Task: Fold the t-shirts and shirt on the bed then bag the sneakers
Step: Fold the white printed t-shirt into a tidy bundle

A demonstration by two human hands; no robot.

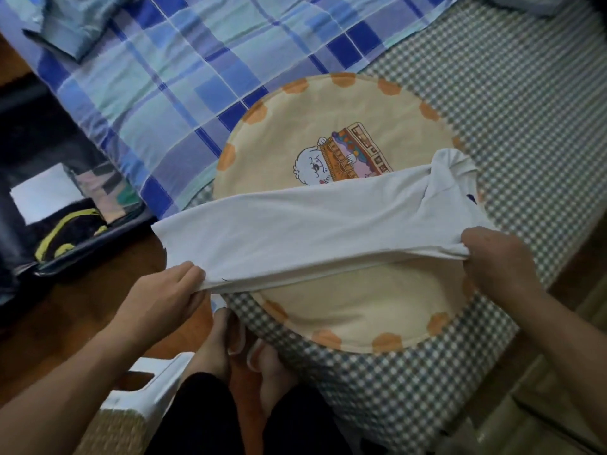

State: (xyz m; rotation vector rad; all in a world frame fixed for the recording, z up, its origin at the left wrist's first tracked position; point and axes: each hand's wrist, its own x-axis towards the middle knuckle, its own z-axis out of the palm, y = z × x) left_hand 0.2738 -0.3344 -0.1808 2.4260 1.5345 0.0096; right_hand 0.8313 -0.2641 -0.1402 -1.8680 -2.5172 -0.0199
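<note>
Stretching a half-folded white cotton t-shirt (295, 231) taut across the round cream cushion with orange dots (345, 307) on the bed.

My left hand (170, 290) pinches the hem end at eight o'clock and my right hand (496, 257) grips the bunched collar end at four o'clock, so the long band pulls flat for its next fold. It looks smooth, doubled lengthways, sleeve crumpled at two o'clock.
</note>
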